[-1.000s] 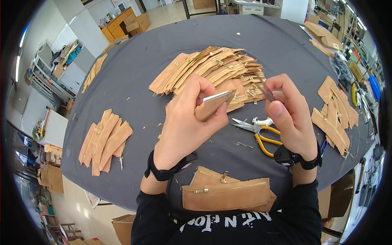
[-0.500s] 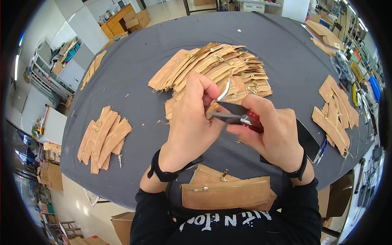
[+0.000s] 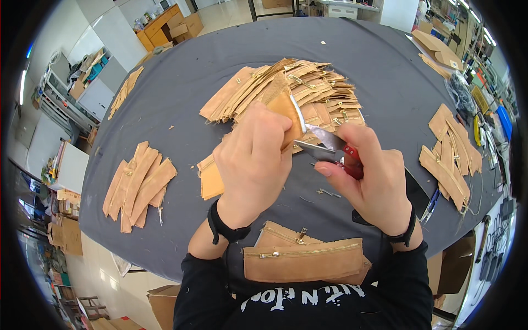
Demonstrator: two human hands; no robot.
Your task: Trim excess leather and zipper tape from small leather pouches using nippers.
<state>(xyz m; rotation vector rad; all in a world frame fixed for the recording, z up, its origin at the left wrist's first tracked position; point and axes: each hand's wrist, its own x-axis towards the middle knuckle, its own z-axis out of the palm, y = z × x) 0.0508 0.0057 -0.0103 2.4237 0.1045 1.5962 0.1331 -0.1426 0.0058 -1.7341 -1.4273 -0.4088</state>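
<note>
The left hand (image 3: 256, 159) pinched, with its bent fingers, a folded tan leather-like piece with a white edge strip (image 3: 287, 107), raised above the grey cloth-covered table (image 3: 176, 88). The right hand (image 3: 379, 179) had its fingers closed around small red-handled metal scissors (image 3: 344, 148), whose blades stood parted near this white edge; whether they touched it, I could not tell. The piece seemed light, soft and bendable, probably not slippery or fragile, so it was best taken firmly on its flat tan part, away from the blades. Beyond it lay a thick heap of tan zippered pieces (image 3: 256, 93). Farther off, at the lower left, stood a brown cardboard box (image 3: 165, 308), its contents not visible.
</note>
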